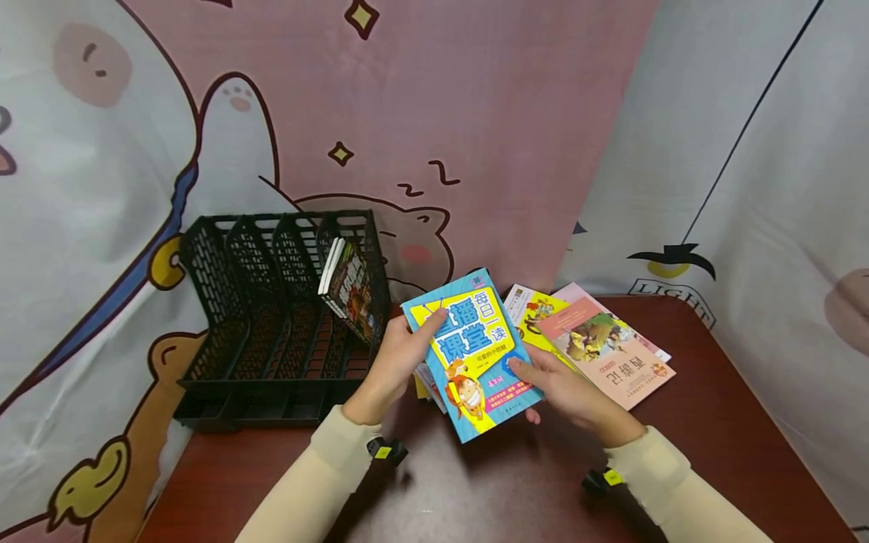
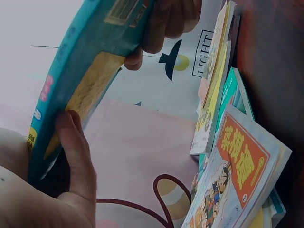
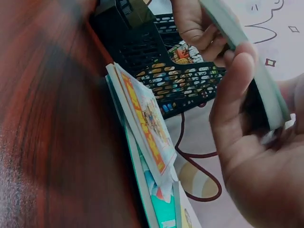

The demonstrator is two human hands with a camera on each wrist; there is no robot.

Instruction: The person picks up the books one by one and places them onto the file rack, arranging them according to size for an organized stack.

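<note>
Both hands hold a blue and yellow children's book [image 1: 485, 351] above the table, its front cover turned up and tilted. My left hand [image 1: 394, 366] grips its left edge, thumb lying on the cover. At the lower right edge, my right hand [image 1: 566, 388] pinches it with the thumb on top and fingers underneath. The left wrist view shows the book's spine [image 2: 59, 71] and part of its back cover. In the right wrist view the page edges [image 3: 263, 90] sit between thumb and fingers. A book with an orange title panel [image 2: 242, 164] lies below the held one.
A black file rack [image 1: 271, 388] with several compartments stands at the left. Books [image 1: 353, 290] lean in its rightmost compartment. Right of the hands, a pink book [image 1: 614, 347] lies overlapping other books on the brown table [image 1: 720, 452]. A printed cloth [image 1: 502, 136] hangs behind.
</note>
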